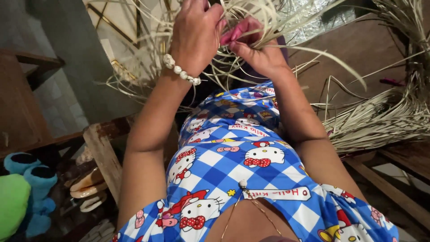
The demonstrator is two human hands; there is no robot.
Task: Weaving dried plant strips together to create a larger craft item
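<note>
My left hand (pixel 197 31), with a white bead bracelet at the wrist, reaches up to the top of the view and closes on pale dried leaf strips (pixel 251 13). My right hand (pixel 255 47) sits just beside it, its fingers pinching the same tangle of strips. The strips fan out loosely around both hands and hang toward my lap. I wear a blue and white checked dress with cartoon prints.
A thick bundle of dried strips (pixel 380 118) lies at the right on a brown surface. A wooden bench edge (pixel 105 152) stands at the left. Below it are sandals (pixel 87 188), blue slippers (pixel 38 179) and a green soft thing (pixel 11 201).
</note>
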